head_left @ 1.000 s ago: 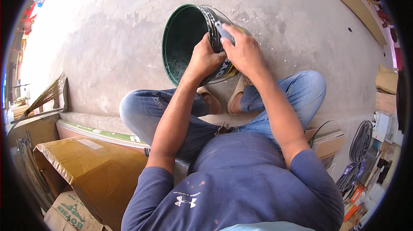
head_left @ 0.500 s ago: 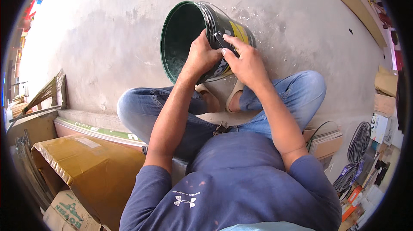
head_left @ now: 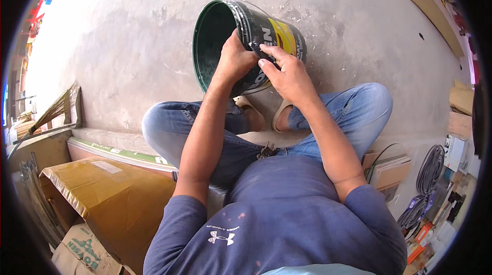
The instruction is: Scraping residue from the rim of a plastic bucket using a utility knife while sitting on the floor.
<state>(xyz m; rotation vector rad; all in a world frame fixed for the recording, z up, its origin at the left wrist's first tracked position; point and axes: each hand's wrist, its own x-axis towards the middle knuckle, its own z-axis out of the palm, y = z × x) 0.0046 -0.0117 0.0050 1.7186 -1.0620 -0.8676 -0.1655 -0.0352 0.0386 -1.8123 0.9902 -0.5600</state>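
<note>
A dark green and black bucket (head_left: 287, 31) with a yellow band lies tipped on its side before me, its mouth facing left. My left hand (head_left: 237, 58) is closed over the near part of its rim, the thumb side hidden behind the knuckles. Between the fingers of my right hand (head_left: 292, 76) is a slim black hand tool (head_left: 265, 57), its end at the outside of the bucket's rim. Its exact kind is hard to make out. White specks mark the rim, and a thin wire handle (head_left: 248, 2) loops over the far side.
White flakes dot the concrete floor (head_left: 143, 44) around the bucket. My bent knees flank it, with sandals (head_left: 246, 105) close below. Left stand a large cardboard box (head_left: 118, 188) and a broom-like bundle (head_left: 59, 106). Coiled black cable (head_left: 429, 170) lies right; a long carton (head_left: 428, 8) is far right.
The bucket has turned slightly, bringing more of its lettering into view. My left hand has slid a little left along the rim, and the black tool now shows more plainly in my right hand.
</note>
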